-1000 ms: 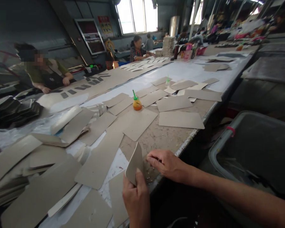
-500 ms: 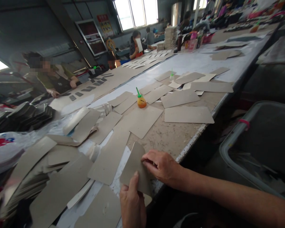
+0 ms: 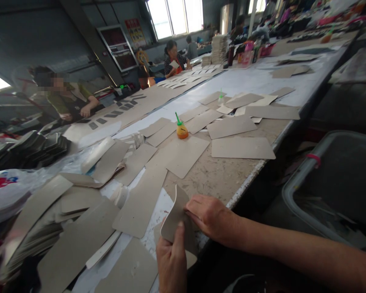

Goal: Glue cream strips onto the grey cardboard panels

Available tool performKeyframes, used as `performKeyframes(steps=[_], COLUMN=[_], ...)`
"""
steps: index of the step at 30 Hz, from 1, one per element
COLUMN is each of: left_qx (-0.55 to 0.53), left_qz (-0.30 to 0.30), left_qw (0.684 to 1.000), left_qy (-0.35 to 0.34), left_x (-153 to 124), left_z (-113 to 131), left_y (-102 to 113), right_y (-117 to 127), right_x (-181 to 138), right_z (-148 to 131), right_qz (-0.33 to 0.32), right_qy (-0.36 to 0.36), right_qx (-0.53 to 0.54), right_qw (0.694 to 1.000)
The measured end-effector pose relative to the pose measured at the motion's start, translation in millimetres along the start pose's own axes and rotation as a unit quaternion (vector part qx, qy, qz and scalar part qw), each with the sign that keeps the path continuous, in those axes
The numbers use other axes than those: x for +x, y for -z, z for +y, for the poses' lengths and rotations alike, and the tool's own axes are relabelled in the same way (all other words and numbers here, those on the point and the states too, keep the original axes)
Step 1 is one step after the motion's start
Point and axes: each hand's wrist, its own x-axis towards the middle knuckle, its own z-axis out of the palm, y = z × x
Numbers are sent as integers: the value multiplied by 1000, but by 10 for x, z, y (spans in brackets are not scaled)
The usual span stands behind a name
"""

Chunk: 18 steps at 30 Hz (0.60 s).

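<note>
A thin beige-grey sheet [image 3: 176, 217] with rounded corners is bent into a curve between my hands, above the table's near edge. My left hand [image 3: 172, 256] grips its lower end, thumb on the face turned to me. At the right edge of the sheet, my right hand [image 3: 212, 217] is closed with its fingertips pinched on it. Under the held sheet the pale corner of another piece shows. Flat beside my hands lie similar sheets, among them one sheet [image 3: 142, 207] to the left and another sheet [image 3: 187, 156] beyond.
A small squeeze bottle [image 3: 181, 131] with orange liquid and a green nozzle stands on the sheets ahead. Piled sheets [image 3: 76, 232] and a plastic bag [image 3: 15, 191] lie left. A grey bin [image 3: 288, 191] stands right, below the table edge. Two people [image 3: 75, 97] work across the table [image 3: 207, 179].
The sheet in my hands has become more strongly curved, its near edge turning up. My left hand has shifted slightly right. Across the table, one person has lowered a white piece.
</note>
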Motion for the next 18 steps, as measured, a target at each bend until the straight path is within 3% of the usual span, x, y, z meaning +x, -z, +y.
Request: performKeyframes(steps=[4,8,13,16,18], left_qx=[34,18,6,29,42], left_qz=[-36,-36,-18,-3,-30], left_qw=[998,999,1000,999,996], left_qy=[-36,-20,23,-27,-71], left_x=[31,17,66,66,7], left_z=[-37,-46,-31,62,135], left_y=[0,-68,-173,-262,-348], right_y=[2,-39,-9,120,233], right_x=[-22,-46,-42,-114,-227], right_z=[51,130,221,363,507], right_qz=[-28,-19,36,75,85], right_qy=[35,24,-124,-221,-255], right_qx=[-63,-27,153,190,166], right_qw=[997,999,980,954,949])
